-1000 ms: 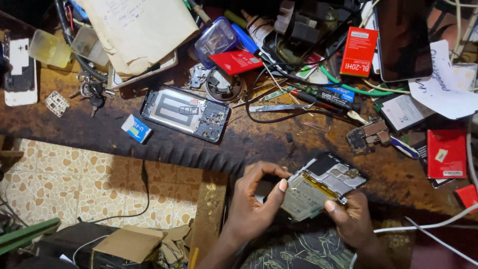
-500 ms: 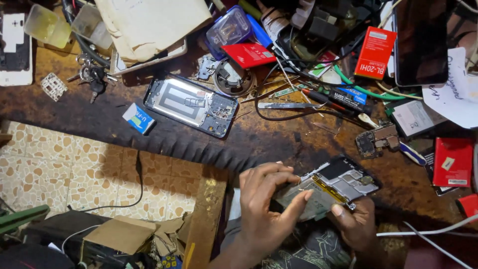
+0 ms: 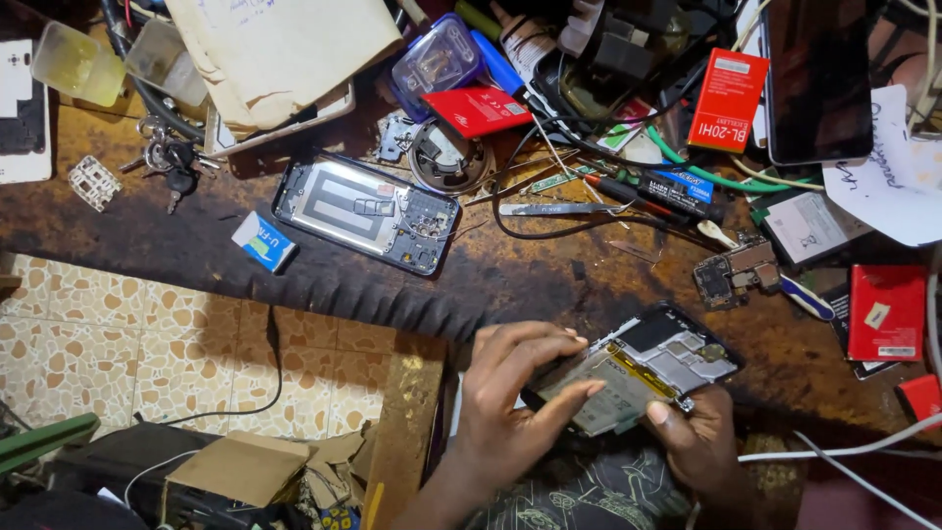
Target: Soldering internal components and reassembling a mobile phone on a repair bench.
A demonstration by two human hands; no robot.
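opened phone (image 3: 643, 368), long axis tilted up-right

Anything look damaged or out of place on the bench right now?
Both hands, left hand and right hand, grip an opened grey phone, its insides exposed. A second stripped phone frame lies askew on the cluttered brown workbench.

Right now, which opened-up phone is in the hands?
The opened phone at the bench's near edge, gripped by both hands; the other opened phone lies untouched farther back.

A worn dark wooden workbench (image 3: 549, 275) stands over a beige patterned tile floor (image 3: 128, 334).
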